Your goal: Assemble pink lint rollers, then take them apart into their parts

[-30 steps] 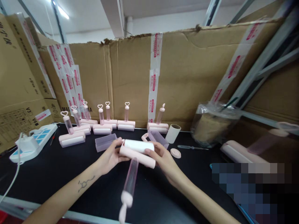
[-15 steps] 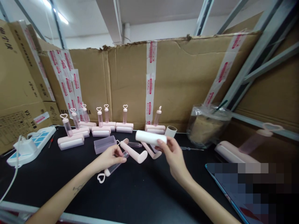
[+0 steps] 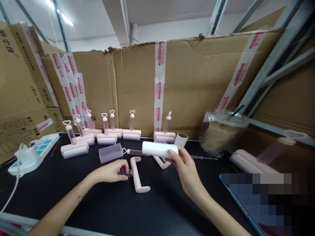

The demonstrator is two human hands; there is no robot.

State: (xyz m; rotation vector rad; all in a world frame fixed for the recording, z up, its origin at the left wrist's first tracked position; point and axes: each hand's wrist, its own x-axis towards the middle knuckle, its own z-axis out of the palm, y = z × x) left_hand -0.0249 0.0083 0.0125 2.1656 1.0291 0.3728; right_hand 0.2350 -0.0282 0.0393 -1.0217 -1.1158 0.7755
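Observation:
My left hand (image 3: 113, 172) is closed round the clear handle of a lint roller (image 3: 136, 177). Its pale pink U-shaped frame has no roll on it, and its arms point right. In my right hand (image 3: 185, 167) is a white sticky roll (image 3: 156, 148), held level by its right end above the table. Behind that roll, a second handle (image 3: 135, 152) with a heart-shaped loop lies on the black surface, partly hidden. Another pink frame (image 3: 163, 164) lies below the roll. A lavender see-through cover (image 3: 110, 153) rests just beyond my left hand.
Several lint rollers (image 3: 131, 134) stand upright along the cardboard wall (image 3: 133, 85). A cardboard tube (image 3: 181, 139), a screwdriver (image 3: 201, 157) and a bagged cup (image 3: 220, 134) are at the back right. The power strip (image 3: 34, 157) lies left; a blue-edged device (image 3: 236, 196) lies right.
My left hand has turned the handle and frame nearer to me, so the frame now stands crosswise with its arms to the right. The white roll stays nearly in place.

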